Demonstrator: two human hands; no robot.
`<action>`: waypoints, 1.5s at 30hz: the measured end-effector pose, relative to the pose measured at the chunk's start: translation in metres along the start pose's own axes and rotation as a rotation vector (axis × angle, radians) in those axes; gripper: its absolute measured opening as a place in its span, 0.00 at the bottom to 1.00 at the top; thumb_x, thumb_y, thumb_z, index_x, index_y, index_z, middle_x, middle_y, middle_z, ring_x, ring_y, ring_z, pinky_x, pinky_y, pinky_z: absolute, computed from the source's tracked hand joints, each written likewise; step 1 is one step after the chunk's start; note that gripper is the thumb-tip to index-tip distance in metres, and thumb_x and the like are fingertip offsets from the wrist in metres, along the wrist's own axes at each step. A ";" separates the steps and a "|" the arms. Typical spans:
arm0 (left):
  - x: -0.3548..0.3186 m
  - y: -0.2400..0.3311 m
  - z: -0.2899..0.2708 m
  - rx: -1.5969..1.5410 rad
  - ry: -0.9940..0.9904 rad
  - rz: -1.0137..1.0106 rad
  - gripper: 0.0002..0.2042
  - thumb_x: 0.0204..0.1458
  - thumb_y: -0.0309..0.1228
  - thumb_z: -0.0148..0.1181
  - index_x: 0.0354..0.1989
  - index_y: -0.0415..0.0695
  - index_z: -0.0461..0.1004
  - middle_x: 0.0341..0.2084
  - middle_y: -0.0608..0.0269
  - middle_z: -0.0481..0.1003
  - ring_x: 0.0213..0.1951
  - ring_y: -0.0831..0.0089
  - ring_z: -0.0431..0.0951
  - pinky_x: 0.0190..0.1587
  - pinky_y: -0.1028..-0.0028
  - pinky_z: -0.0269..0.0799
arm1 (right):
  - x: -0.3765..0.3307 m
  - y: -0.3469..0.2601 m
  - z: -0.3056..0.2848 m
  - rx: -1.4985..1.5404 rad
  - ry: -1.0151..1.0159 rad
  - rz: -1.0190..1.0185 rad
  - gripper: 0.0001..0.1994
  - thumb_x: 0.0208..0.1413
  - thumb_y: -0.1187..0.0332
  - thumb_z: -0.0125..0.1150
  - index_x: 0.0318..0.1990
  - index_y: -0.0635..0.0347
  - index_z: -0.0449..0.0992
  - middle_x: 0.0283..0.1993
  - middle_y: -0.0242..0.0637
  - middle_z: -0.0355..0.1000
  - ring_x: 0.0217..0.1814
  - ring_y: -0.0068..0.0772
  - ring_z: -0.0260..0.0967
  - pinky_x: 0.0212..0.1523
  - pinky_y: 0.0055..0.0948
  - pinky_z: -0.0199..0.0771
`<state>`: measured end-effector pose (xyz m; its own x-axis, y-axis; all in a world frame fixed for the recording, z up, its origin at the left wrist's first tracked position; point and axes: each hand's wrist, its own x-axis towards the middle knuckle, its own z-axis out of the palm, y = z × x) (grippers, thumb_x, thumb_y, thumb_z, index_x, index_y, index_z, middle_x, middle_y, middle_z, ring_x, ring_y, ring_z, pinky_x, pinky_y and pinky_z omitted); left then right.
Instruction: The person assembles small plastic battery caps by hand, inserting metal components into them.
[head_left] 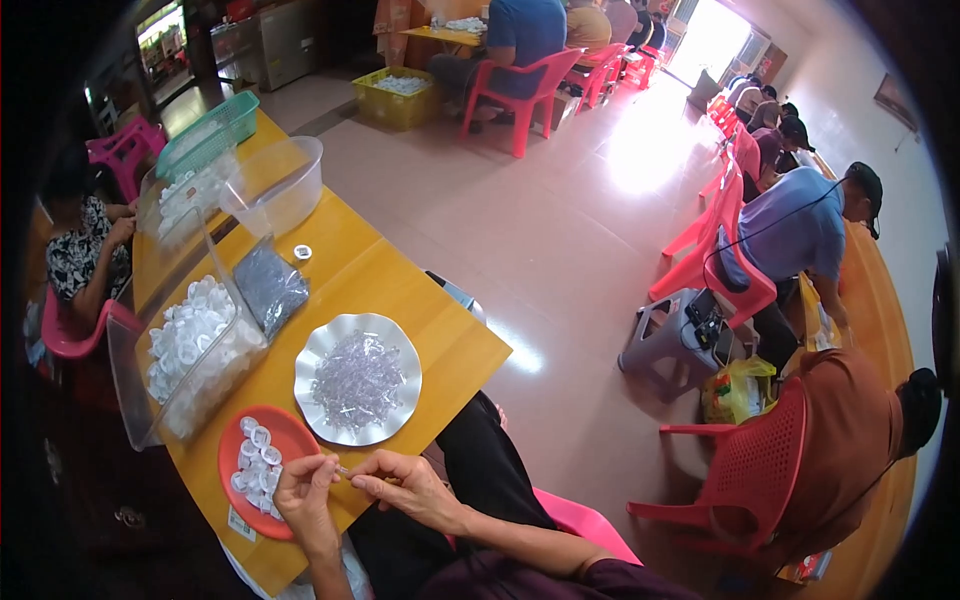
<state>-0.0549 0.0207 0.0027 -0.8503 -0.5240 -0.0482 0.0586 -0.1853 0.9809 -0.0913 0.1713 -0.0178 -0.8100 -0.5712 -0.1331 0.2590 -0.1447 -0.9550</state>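
My left hand (308,488) and my right hand (418,492) meet over the near edge of the wooden table, fingertips almost touching. Both pinch one small, thin, pale piece (343,471), too small to name. Below and partly behind my left hand lies a red plate (226,452) holding several white round cap-like parts (258,455). Just beyond my hands stands a silvery white plate with a wavy rim (408,350), heaped with small clear plastic pieces (358,382).
Left on the table (440,340), a clear bin (135,385) holds many white parts. A grey plastic bag (270,285), a clear tub (275,190) and a green basket (215,130) stand farther back. One person sits across at left; others sit on red chairs (740,480) along the right.
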 end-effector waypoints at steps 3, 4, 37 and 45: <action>-0.019 -0.010 -0.013 -0.066 0.072 -0.037 0.06 0.51 0.17 0.64 0.36 0.35 0.75 0.30 0.57 0.79 0.30 0.77 0.76 0.37 0.80 0.72 | -0.002 0.000 0.010 0.012 -0.032 -0.038 0.10 0.65 0.65 0.58 0.43 0.62 0.76 0.32 0.26 0.73 0.29 0.12 0.68 0.29 0.16 0.72; -0.025 -0.012 -0.016 -0.074 0.095 -0.029 0.06 0.52 0.18 0.64 0.38 0.37 0.75 0.31 0.58 0.79 0.31 0.77 0.76 0.38 0.80 0.72 | -0.003 0.000 0.013 0.022 -0.037 -0.003 0.10 0.64 0.64 0.58 0.45 0.61 0.76 0.32 0.26 0.73 0.29 0.12 0.68 0.29 0.16 0.72; -0.047 0.000 -0.023 -0.010 0.082 0.034 0.06 0.50 0.15 0.63 0.34 0.36 0.74 0.31 0.59 0.77 0.36 0.74 0.78 0.42 0.78 0.73 | -0.014 0.011 0.015 0.374 -0.213 0.258 0.14 0.63 0.58 0.59 0.43 0.60 0.76 0.35 0.27 0.75 0.31 0.11 0.68 0.25 0.11 0.69; -0.047 -0.003 -0.032 0.028 0.106 0.039 0.05 0.53 0.19 0.63 0.37 0.37 0.74 0.32 0.59 0.78 0.34 0.75 0.76 0.42 0.78 0.72 | -0.016 0.009 0.012 0.322 -0.228 0.284 0.14 0.64 0.58 0.58 0.42 0.60 0.76 0.35 0.26 0.75 0.30 0.11 0.67 0.26 0.13 0.69</action>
<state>0.0018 0.0189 -0.0045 -0.7873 -0.6160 -0.0276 0.0751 -0.1402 0.9873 -0.0697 0.1699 -0.0215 -0.5567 -0.7818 -0.2809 0.6324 -0.1795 -0.7536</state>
